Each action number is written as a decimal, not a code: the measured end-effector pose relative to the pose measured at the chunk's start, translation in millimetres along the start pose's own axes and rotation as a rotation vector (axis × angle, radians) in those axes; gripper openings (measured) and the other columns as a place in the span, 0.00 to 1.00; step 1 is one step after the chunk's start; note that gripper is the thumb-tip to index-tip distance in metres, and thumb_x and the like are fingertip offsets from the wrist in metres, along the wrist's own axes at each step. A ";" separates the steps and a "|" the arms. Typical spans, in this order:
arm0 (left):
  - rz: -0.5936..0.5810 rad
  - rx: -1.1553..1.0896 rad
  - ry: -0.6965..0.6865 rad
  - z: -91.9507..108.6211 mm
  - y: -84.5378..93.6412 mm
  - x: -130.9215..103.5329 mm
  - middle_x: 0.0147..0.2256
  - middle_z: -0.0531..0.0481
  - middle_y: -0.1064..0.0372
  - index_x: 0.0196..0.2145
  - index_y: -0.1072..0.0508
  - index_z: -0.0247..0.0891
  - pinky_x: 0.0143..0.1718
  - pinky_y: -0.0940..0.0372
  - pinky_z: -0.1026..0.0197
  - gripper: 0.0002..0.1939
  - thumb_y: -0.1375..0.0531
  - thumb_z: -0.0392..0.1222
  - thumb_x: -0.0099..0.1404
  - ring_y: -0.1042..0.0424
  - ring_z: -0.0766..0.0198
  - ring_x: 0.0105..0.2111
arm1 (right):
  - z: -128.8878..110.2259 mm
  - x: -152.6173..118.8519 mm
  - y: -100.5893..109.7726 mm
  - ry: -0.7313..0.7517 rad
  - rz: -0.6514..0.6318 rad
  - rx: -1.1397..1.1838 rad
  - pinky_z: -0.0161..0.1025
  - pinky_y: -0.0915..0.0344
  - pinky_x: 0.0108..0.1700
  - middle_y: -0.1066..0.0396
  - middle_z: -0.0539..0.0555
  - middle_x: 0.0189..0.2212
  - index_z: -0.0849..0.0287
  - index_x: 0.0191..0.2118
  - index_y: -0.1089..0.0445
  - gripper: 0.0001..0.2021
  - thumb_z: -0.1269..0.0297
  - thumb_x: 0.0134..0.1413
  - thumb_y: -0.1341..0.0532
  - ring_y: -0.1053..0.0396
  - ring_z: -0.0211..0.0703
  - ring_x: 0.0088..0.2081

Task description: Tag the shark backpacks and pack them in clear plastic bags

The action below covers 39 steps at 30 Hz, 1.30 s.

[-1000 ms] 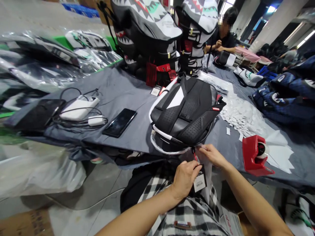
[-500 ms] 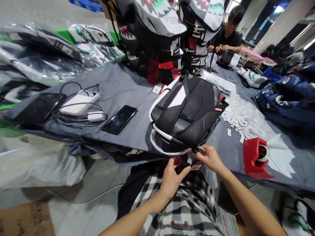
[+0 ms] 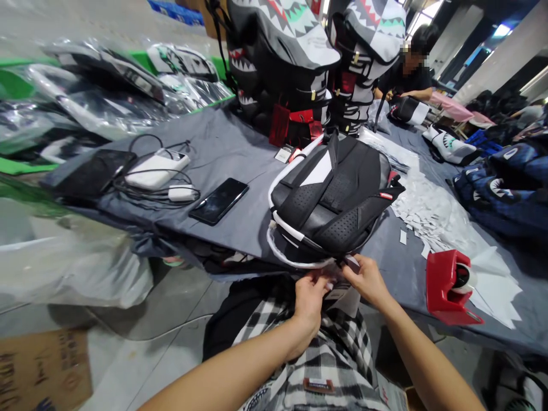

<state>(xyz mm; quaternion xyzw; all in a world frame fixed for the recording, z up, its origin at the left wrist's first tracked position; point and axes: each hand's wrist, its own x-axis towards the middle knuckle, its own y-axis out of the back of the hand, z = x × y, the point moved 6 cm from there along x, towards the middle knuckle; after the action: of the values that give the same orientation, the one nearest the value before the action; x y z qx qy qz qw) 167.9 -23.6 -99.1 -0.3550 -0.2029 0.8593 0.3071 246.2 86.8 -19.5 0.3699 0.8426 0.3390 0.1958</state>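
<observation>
Bending over a table spread with dark grey cloth (image 3: 231, 142), a person in black-and-white checked clothing (image 3: 353, 362) attends to one black backpack with white trim (image 3: 342, 188), in the head camera's view. The backpack lies strap side up, its near end by the table's front edge, just beyond the hands. There the right hand (image 3: 363, 277) has thumb and forefinger pinched on a small pale slip (image 3: 351, 262); the left hand (image 3: 309, 294) sits beside it, fingers drawn close, though whether they grip anything cannot be told.

The backpack looks light and softly padded, firmer along its trim, somewhat slick on its smooth panels and hardly fragile; a shoulder strap seems the surest hold.

Counted around it: one flat black smartphone (image 3: 219, 201), one white rectangular power bank (image 3: 152, 171), one red plastic tape dispenser (image 3: 440, 285), two stacks of shark-mouth backpacks (image 3: 286, 63) and one dark-shirted co-worker (image 3: 422, 81). Loose white paper pieces (image 3: 413, 212) are too many to count.
</observation>
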 end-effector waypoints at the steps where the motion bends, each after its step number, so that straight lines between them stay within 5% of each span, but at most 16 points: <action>1: -0.002 -0.061 0.019 0.8 -1.4 -2.3 0.34 0.45 0.21 0.33 0.20 0.34 0.40 0.33 0.59 0.18 0.28 0.46 0.45 0.26 0.61 0.33 | 1.3 0.7 0.8 0.004 -0.011 -0.002 0.32 0.49 0.24 0.43 0.46 0.18 0.59 0.23 0.38 0.12 0.55 0.46 0.45 0.47 0.34 0.21; 6: 0.001 -0.192 0.082 0.6 -16.7 -6.6 0.36 0.44 0.21 0.35 0.21 0.34 0.39 0.32 0.60 0.21 0.29 0.45 0.43 0.25 0.62 0.34 | 2.2 3.7 14.8 0.118 -0.069 -0.047 0.34 0.44 0.27 0.39 0.49 0.20 0.59 0.24 0.35 0.21 0.50 0.61 0.50 0.41 0.37 0.24; 11: 0.107 -0.195 0.237 -15.7 -23.1 6.0 0.29 0.49 0.24 0.31 0.24 0.36 0.29 0.37 0.62 0.16 0.32 0.37 0.40 0.30 0.66 0.24 | -21.0 -8.4 39.8 0.415 0.243 -0.281 0.35 0.39 0.34 0.30 0.52 0.27 0.58 0.32 0.27 0.13 0.60 0.65 0.44 0.34 0.39 0.29; 16: 0.086 -0.221 0.295 -15.3 -30.1 17.8 0.22 0.51 0.29 0.21 0.30 0.38 0.25 0.38 0.62 0.07 0.36 0.36 0.41 0.34 0.67 0.21 | -58.0 -30.3 32.7 0.614 0.417 -0.570 0.36 0.41 0.34 0.32 0.51 0.25 0.57 0.34 0.27 0.09 0.67 0.66 0.42 0.35 0.39 0.30; 20: 0.083 -0.241 0.286 -7.5 -26.5 13.7 0.23 0.51 0.28 0.22 0.29 0.38 0.26 0.36 0.62 0.10 0.33 0.38 0.40 0.32 0.66 0.22 | -71.4 -39.9 18.2 0.628 0.472 -0.738 0.37 0.45 0.33 0.36 0.51 0.24 0.57 0.31 0.29 0.11 0.70 0.67 0.43 0.39 0.40 0.29; 27: 0.057 -0.236 0.224 5.1 -20.3 6.9 0.23 0.53 0.29 0.21 0.28 0.36 0.28 0.37 0.64 0.12 0.33 0.36 0.34 0.34 0.67 0.24 | -54.1 -43.2 -17.0 0.661 0.444 -0.694 0.38 0.42 0.34 0.33 0.53 0.28 0.58 0.34 0.29 0.12 0.72 0.67 0.46 0.40 0.42 0.31; 35: -0.060 -0.185 0.137 12.2 -19.5 0.0 0.21 0.53 0.32 0.17 0.30 0.35 0.31 0.37 0.63 0.11 0.32 0.42 0.40 0.35 0.67 0.25 | -47.2 -50.6 -19.8 0.662 0.446 -0.707 0.42 0.38 0.41 0.26 0.58 0.37 0.59 0.45 0.29 0.07 0.72 0.64 0.42 0.33 0.46 0.40; 39: -0.093 -0.139 0.068 13.6 -21.9 -1.1 0.26 0.52 0.28 0.24 0.25 0.35 0.35 0.36 0.62 0.12 0.30 0.42 0.41 0.33 0.66 0.28 | -47.5 -53.2 -19.5 0.663 0.450 -0.660 0.43 0.40 0.44 0.24 0.55 0.36 0.59 0.44 0.31 0.09 0.75 0.61 0.43 0.30 0.45 0.42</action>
<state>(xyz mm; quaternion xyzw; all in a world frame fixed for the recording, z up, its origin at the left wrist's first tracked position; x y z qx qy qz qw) 166.9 -10.2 -77.1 -0.3944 -0.2678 0.8155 0.3282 243.6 16.6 3.7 0.3331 0.6070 0.7195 -0.0531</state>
